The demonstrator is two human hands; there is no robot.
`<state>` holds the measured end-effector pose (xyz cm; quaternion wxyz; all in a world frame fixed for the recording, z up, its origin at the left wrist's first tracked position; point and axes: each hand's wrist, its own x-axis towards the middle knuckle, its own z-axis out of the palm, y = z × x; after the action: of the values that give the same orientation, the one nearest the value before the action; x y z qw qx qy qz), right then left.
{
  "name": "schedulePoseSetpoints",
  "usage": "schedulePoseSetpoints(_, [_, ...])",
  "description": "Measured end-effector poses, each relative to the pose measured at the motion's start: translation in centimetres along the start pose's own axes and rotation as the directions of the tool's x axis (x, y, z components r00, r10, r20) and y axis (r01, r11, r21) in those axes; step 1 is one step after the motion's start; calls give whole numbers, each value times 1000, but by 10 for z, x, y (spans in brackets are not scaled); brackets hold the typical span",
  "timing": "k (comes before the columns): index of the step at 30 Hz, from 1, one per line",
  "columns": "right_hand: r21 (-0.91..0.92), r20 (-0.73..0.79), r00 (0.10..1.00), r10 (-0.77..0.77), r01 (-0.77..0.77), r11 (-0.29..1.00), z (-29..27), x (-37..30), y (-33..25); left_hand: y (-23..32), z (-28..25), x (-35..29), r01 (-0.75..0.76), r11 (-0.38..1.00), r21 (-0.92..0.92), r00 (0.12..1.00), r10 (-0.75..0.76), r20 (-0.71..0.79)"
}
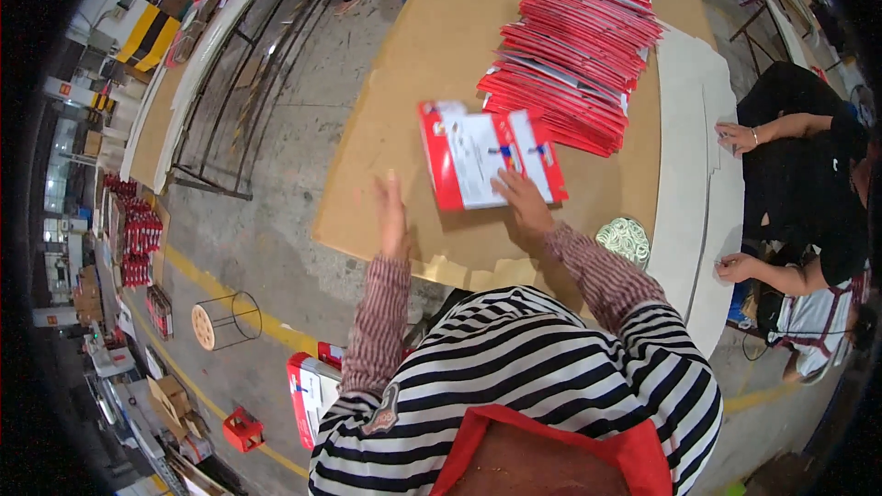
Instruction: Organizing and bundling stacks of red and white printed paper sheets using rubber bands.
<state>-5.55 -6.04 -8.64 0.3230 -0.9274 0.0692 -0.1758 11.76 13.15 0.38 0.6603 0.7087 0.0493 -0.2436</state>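
Two bare hands work at a table (390, 96) with a brown top. Taking the red and white packet (473, 158) as the clock's centre, it sits on or just above the near part of the table; I cannot tell whether it lies quite flat. The left hand (393, 218) is at eight o'clock, upright and free, apart from the packet and grasping nothing. The right hand (522, 200) is at five o'clock, its fingers over the packet's lower edge; whether the thumb pinches from beneath cannot be told. A long, leaning pile of similar packets (577, 60) rises toward one o'clock, and pale green rings (625, 241) lie in a heap at four. The packet looks thin and probably light, likely bending a little yet holding its shape. Its shiny face would probably slide under a flat palm, and its corners could crease. The surest hold is likely by the edges, fingers above and thumb below, at nine and three o'clock.
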Motion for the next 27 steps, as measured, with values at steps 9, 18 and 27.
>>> schedulePoseSetpoints(9, [181,391,914,112,-195,964,-31,4,23,-118,-5,80,330,888,-320,924,-234,302])
schedulePoseSetpoints(18, [-811,64,824,562,-285,510,-123,127,152,-139,-1,61,235,862,-448,971,-184,155])
schedulePoseSetpoints(27, [-670,69,972,226,-122,732,-153,129,206,-124,1,58,272,848,-455,960,-211,182])
